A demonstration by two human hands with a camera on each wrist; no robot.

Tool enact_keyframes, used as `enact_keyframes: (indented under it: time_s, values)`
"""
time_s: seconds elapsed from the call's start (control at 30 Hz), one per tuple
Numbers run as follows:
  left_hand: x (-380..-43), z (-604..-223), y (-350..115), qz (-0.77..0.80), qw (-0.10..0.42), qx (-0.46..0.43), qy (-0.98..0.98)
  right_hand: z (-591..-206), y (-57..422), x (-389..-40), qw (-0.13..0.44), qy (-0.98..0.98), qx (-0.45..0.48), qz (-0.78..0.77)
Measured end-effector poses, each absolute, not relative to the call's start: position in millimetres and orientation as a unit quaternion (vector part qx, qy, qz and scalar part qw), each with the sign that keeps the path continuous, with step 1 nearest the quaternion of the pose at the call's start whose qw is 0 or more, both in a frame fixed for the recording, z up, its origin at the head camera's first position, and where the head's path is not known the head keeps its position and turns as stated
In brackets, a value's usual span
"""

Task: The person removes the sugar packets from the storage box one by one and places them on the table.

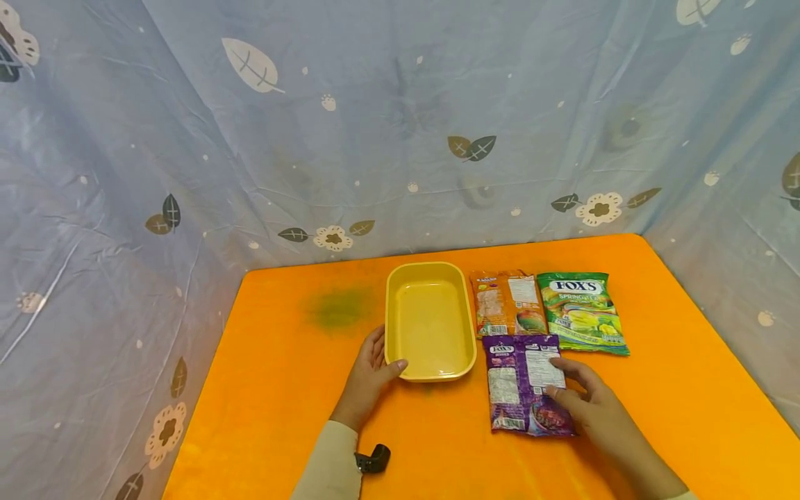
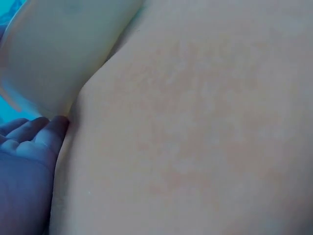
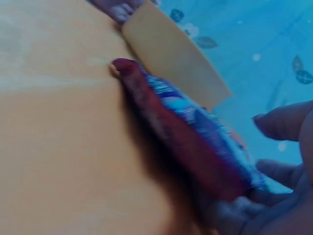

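Note:
My left hand (image 1: 367, 380) holds a yellow tray (image 1: 431, 326) at its left front corner, the thumb on the rim and the other fingers along the outside wall. In the left wrist view those fingers (image 2: 41, 134) meet the tray's outer side (image 2: 63, 54). My right hand (image 1: 590, 403) is at the right edge of a purple Fox's candy bag (image 1: 515, 403), with two fingertips over its printed face. The right wrist view shows other fingers (image 3: 239, 208) at the edge of the purple bag (image 3: 195, 142), partly in shadow.
Behind the purple bag lies an orange candy bag (image 1: 496, 302), beside a green Fox's bag (image 1: 578, 305). All sit on an orange table cover (image 1: 281, 389) with a greenish stain left of the tray. Patterned cloth (image 1: 387, 153) hangs around the back and sides.

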State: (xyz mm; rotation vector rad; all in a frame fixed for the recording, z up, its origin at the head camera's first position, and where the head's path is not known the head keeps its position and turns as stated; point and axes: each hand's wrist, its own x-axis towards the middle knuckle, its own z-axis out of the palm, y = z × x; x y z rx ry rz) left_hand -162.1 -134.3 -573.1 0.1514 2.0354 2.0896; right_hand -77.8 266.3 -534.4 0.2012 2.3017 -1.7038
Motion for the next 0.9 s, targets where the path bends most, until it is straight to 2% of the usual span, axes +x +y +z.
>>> enact_keyframes:
  time_s: [0.1,0.33,0.57,0.73,0.9]
  values:
    - [-160,-573,-134,0.707,0.11,0.054,0.697,-529,271,-77,0.13,0.802,0.075,-0.579]
    - [-160,-570,-131,0.7,0.115,0.06,0.703,-521,285,-84,0.072,0.814,0.043,-0.574]
    - [-161,-560,-129,0.682,0.146,0.064,0.713,-505,284,-98,0.016,0.836,-0.008,-0.549]
    - [-157,-542,-132,0.55,0.128,0.071,0.822,-490,272,-113,-0.02,0.869,-0.03,-0.493]
    - [-157,-520,-134,0.4,0.09,0.101,0.907,-478,248,-131,-0.025,0.882,-0.067,-0.467]
